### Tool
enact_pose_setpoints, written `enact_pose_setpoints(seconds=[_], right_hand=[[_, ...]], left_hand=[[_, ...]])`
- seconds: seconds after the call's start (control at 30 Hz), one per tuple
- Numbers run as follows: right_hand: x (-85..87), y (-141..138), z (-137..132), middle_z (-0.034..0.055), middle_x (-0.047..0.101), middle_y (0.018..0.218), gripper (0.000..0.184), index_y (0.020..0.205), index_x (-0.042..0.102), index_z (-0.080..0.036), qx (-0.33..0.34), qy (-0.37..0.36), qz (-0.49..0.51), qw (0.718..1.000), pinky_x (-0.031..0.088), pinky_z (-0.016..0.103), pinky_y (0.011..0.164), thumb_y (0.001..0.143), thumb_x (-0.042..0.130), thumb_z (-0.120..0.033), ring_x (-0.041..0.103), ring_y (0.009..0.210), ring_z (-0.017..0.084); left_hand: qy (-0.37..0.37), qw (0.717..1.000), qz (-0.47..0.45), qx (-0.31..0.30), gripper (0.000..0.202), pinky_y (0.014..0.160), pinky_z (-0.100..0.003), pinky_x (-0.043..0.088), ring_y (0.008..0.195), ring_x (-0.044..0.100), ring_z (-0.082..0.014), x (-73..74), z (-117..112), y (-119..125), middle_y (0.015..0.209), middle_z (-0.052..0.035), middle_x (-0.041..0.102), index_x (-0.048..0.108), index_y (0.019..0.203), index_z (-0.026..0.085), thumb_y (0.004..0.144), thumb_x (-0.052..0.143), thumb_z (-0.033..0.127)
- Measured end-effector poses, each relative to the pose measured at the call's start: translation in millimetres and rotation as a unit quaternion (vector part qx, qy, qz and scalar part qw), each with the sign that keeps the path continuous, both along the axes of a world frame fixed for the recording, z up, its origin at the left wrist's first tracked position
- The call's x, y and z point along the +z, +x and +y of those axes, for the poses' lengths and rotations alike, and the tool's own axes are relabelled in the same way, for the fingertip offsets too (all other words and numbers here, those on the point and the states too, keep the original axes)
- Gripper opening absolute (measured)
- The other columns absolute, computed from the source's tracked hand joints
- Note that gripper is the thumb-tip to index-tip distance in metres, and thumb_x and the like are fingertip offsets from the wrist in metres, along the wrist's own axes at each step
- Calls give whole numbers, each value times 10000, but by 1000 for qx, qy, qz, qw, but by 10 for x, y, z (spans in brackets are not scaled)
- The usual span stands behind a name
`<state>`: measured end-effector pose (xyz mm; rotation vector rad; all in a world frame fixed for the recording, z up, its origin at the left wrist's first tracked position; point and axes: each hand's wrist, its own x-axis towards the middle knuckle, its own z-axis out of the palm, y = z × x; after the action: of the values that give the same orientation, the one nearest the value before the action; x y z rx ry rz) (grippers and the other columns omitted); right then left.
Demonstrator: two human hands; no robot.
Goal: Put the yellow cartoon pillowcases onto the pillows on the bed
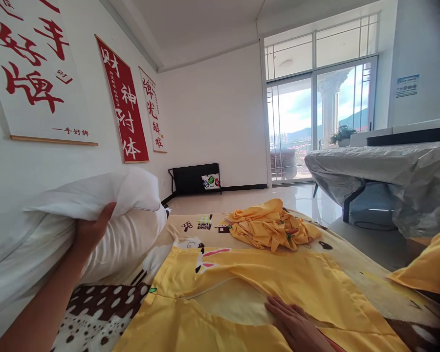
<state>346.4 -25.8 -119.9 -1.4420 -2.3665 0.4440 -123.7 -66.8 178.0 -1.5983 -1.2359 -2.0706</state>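
Observation:
At the left, my left hand (93, 230) grips the edge of a white pillow (95, 188), with the thumb on top and the fingers hidden behind or under the cloth. More white stuffed bedding (126, 242) bulges just below it; I cannot tell whether it is a second pillow. A yellow pillowcase (308, 278) with a printed rabbit-ear pattern lies spread in front of me, its opening gaping and showing paler cloth inside. My right hand (291, 318) rests at that opening, fingers stretched out and nearly flat, holding nothing.
Beneath everything is a cream blanket (190, 234) with brown patterns. A crumpled yellow cloth (269, 227) lies beyond the pillowcase, and a yellow cushion (427, 264) sits at the right edge. A plastic-covered table (381, 164) stands back right, before a glass door (291, 127).

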Motion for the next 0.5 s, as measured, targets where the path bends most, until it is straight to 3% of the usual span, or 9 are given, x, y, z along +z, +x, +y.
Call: enact_pose_setpoints(seconds=[0.17, 0.4, 0.5], right_hand=[[44, -24, -44, 31, 397, 1426, 543, 1341, 490, -276, -10, 8, -22, 1000, 262, 444, 1103, 903, 281, -518, 344, 1342, 229], [89, -60, -86, 73, 443, 1402, 521, 1316, 525, -209, -11, 36, -48, 998, 296, 452, 1075, 911, 283, -432, 374, 1326, 230], [282, -153, -101, 112, 471, 1379, 450, 1249, 584, -192, -3, 76, -51, 996, 286, 483, 1064, 868, 384, -324, 408, 1303, 255]], left_hand=[[17, 969, 206, 135, 390, 1176, -383, 131, 1336, 351, -214, 132, -96, 67, 1303, -93, 548, 605, 1115, 107, 848, 546, 385], [5, 933, 296, 206, 392, 1184, -387, 116, 1349, 334, -219, -42, -361, -56, 1273, -83, 577, 623, 1094, 133, 853, 500, 418], [11, 923, 315, 223, 405, 1188, -389, 112, 1353, 326, -223, 1, -544, 47, 1240, -55, 605, 642, 1055, 162, 840, 480, 465]])
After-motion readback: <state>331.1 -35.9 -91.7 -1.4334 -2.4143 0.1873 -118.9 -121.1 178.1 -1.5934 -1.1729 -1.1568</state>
